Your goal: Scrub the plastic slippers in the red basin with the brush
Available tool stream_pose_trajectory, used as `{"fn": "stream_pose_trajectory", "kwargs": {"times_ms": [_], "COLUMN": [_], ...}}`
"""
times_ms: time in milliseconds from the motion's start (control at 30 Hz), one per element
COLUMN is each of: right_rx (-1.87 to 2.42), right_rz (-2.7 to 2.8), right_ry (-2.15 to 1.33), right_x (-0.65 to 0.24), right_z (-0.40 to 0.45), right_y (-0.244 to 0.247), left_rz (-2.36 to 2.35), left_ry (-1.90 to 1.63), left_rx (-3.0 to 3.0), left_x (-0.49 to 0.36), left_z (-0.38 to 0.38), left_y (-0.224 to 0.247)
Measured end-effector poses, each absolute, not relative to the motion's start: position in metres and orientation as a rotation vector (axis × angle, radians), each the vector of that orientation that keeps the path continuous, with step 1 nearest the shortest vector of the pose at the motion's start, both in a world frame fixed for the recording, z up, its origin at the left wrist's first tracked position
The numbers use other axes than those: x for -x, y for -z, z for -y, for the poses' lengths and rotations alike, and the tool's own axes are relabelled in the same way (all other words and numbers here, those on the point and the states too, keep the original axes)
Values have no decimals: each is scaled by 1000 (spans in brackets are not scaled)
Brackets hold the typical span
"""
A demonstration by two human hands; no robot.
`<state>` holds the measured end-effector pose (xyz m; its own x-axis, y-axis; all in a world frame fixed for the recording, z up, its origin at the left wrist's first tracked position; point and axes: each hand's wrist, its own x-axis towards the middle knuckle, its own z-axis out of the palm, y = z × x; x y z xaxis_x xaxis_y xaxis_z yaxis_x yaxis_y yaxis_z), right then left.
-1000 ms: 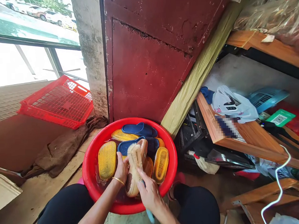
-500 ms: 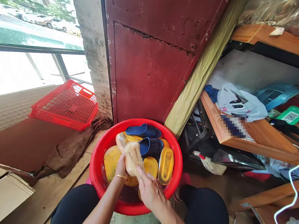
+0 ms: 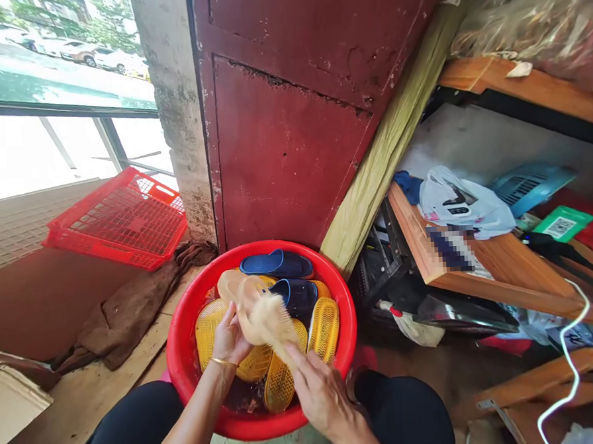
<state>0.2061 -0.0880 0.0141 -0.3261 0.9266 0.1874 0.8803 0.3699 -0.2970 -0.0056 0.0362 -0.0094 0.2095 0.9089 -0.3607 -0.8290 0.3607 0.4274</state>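
Note:
A red plastic basin [image 3: 185, 367] sits between my knees, holding water and several slippers. My left hand [image 3: 229, 335], with a thin gold bangle on its wrist, grips a wet beige slipper [image 3: 235, 290] above the basin. My right hand [image 3: 324, 396] holds a pale-bristled scrubbing brush [image 3: 266, 321] against that slipper, and the brush is blurred by motion. Its handle is hidden by my fingers. Navy slippers [image 3: 276, 265] lie at the basin's far side, and yellow-soled slippers [image 3: 323, 328] lie upside down around my hands.
A rust-marked red metal door [image 3: 283, 150] rises behind the basin. On the left lie a tilted red plastic crate [image 3: 115, 221] and a brown cloth [image 3: 122, 310]. On the right, a wooden shelf [image 3: 478, 279] holds a white plastic bag [image 3: 459, 203].
The brush has swung across the beige slipper as my right hand moved down and right. The slipper now tilts toward the upper left, and the view has shifted slightly.

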Motion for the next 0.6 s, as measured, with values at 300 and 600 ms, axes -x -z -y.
{"fn": "stream_pose_trajectory", "kwargs": {"times_ms": [300,600], "right_rx": [1721,1676], "right_rz": [2355,2344], "right_ry": [-155,-521], "right_x": [-246,-174], "right_z": [96,55], "right_y": [-5,-45], "left_rz": [-746,-845], "left_ry": [-1180,-1126], "left_rx": [-204,-384], "left_x": [6,-25], "left_z": [-39,-24], "left_y": [12,10]}}
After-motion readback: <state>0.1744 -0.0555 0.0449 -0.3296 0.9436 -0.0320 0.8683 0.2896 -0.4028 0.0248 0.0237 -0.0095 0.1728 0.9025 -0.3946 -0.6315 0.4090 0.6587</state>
